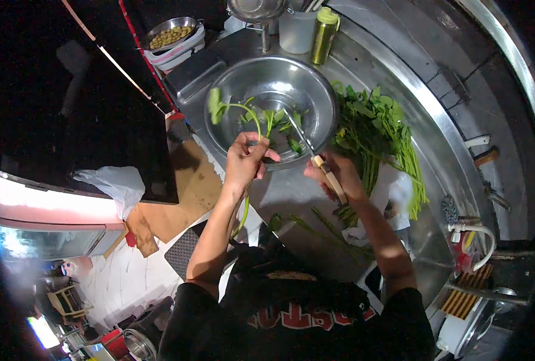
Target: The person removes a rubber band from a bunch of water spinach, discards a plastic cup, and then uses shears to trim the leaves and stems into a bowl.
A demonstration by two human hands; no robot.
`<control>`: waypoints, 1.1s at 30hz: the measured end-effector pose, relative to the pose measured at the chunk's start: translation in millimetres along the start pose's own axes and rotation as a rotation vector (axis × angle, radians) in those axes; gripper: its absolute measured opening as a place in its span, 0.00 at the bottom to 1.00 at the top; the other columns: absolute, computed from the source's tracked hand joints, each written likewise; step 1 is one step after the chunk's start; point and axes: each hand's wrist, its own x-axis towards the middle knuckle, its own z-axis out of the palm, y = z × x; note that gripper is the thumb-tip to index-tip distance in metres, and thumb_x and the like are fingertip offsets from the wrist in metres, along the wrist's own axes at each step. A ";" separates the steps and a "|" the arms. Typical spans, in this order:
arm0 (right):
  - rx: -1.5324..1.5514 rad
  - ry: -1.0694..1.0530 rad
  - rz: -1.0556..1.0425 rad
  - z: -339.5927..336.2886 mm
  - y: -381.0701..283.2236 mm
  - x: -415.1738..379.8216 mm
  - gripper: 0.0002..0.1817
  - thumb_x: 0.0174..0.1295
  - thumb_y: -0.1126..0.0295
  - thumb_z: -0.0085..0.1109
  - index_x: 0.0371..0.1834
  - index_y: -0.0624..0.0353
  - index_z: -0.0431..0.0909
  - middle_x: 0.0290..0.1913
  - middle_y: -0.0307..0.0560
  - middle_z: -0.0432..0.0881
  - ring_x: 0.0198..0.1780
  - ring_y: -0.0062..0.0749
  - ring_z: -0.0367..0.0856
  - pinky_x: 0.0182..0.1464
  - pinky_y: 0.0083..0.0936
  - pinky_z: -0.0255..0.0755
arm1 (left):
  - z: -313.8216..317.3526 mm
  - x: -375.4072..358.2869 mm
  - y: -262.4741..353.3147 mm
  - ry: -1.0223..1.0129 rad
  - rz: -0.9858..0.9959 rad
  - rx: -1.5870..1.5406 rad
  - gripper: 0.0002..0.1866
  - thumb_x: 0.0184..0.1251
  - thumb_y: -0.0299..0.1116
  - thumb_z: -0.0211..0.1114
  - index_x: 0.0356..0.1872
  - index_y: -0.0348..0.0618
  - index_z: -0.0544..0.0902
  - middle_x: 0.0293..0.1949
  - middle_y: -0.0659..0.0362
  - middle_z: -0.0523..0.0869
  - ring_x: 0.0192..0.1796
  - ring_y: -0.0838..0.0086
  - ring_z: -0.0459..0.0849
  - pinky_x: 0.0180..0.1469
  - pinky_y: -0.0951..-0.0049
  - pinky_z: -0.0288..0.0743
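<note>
My left hand (247, 157) pinches a long green vegetable stem (243, 212) near the front rim of a large metal bowl (226, 84). Its leafy top (216, 107) bends over to the left above the bowl, and its lower end hangs down past my forearm. My right hand (342, 173) is wrapped round the wooden handle of a knife (303, 133), whose thin blade points up and left over the bowl. Cut leaves and short stem pieces (272, 119) lie inside the bowl. The blade appears apart from the stem.
A heap of leafy greens (376, 120) lies on the steel counter (421, 237) right of the bowl. Loose stems (315, 228) rest nearer my body. Behind stand a green bottle (324, 36), a whitish bucket (296, 33) and a bowl of small yellowish round items (171, 36).
</note>
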 end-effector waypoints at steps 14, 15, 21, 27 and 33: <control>-0.083 -0.133 0.197 12.9 1.8 -12.4 0.20 0.53 0.50 0.63 0.36 0.55 0.73 0.18 0.34 0.70 0.14 0.15 0.66 0.14 0.16 0.61 | 7.8 5.4 -2.1 -0.114 0.038 -0.063 0.08 0.66 0.30 0.55 0.38 0.43 0.64 0.25 0.48 0.83 0.09 0.82 0.65 0.11 0.84 0.56; -0.114 -0.129 0.135 11.9 5.8 -11.4 0.19 0.53 0.52 0.65 0.34 0.55 0.73 0.18 0.34 0.70 0.14 0.15 0.65 0.14 0.16 0.59 | 8.4 5.2 -2.4 -0.119 0.037 -0.063 0.08 0.66 0.30 0.55 0.38 0.43 0.64 0.25 0.48 0.83 0.09 0.82 0.65 0.11 0.84 0.56; -0.054 0.089 -0.013 -7.7 25.3 -20.7 0.15 0.52 0.57 0.67 0.29 0.56 0.76 0.17 0.33 0.70 0.16 0.13 0.61 0.18 0.17 0.54 | 1.1 -0.2 -17.4 0.218 0.153 -0.163 0.09 0.70 0.37 0.51 0.42 0.43 0.68 0.21 0.61 0.78 0.16 0.83 0.67 0.17 0.82 0.56; -0.190 0.584 0.151 -82.1 48.2 -66.9 0.12 0.59 0.58 0.56 0.37 0.55 0.75 0.14 0.33 0.67 0.09 0.16 0.58 0.11 0.19 0.50 | -21.4 -61.2 -13.7 0.336 0.007 -0.698 0.05 0.69 0.31 0.47 0.42 0.49 0.71 0.26 0.66 0.68 0.26 0.81 0.63 0.29 0.80 0.59; -0.695 1.114 0.138 -196.2 145.0 -115.6 0.16 0.56 0.58 0.60 0.39 0.59 0.77 0.22 0.47 0.80 0.19 0.25 0.76 0.22 0.25 0.68 | 52.5 -97.5 -74.0 0.226 -0.290 -0.756 0.06 0.70 0.29 0.42 0.44 0.48 0.67 0.28 0.60 0.70 0.29 0.73 0.69 0.34 0.69 0.68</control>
